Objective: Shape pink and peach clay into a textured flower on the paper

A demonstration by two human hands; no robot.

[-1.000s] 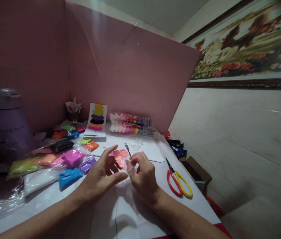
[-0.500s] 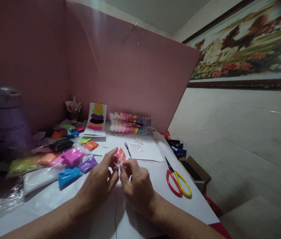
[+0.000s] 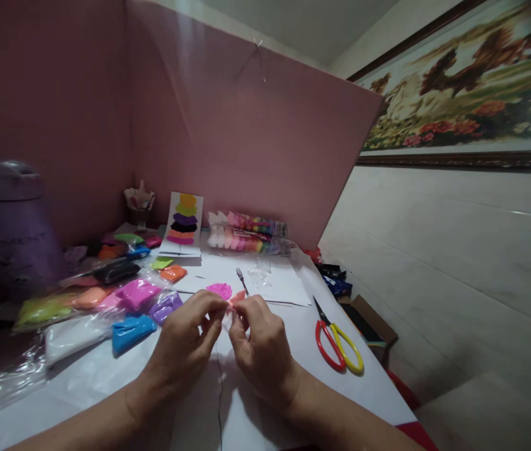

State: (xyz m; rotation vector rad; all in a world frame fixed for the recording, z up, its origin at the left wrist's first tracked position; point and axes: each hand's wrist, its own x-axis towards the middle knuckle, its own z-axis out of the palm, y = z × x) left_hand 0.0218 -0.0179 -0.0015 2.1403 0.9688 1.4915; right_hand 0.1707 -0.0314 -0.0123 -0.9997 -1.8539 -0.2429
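Note:
Between my two hands is a small packet of salmon-pink clay (image 3: 237, 299), partly covered by my fingers. My left hand (image 3: 187, 332) pinches its left side, and my right hand (image 3: 261, 335) grips its right side. Just beyond my left fingertips, a textured magenta clay piece (image 3: 219, 290) lies on the white paper (image 3: 284, 285). A small fork (image 3: 241, 277) rests behind the packet, its lower end near my right hand. Red-and-yellow-handled scissors (image 3: 335, 341) lie to the right, blades pointing away. Below my hands a thin dark thread (image 3: 219, 394) runs toward the near edge.
Several bagged clay packets, including a blue one (image 3: 132, 334) and a purple one (image 3: 165, 307), cover the left side. A card with coloured clay bands (image 3: 182, 222) stands at the back beside bagged clay rolls (image 3: 246, 238). A purple bottle (image 3: 11, 232) stands far left.
Both hands have lowered the packet slightly toward me and tilted it right. The magenta clay piece behind it, mostly hidden before, now shows.

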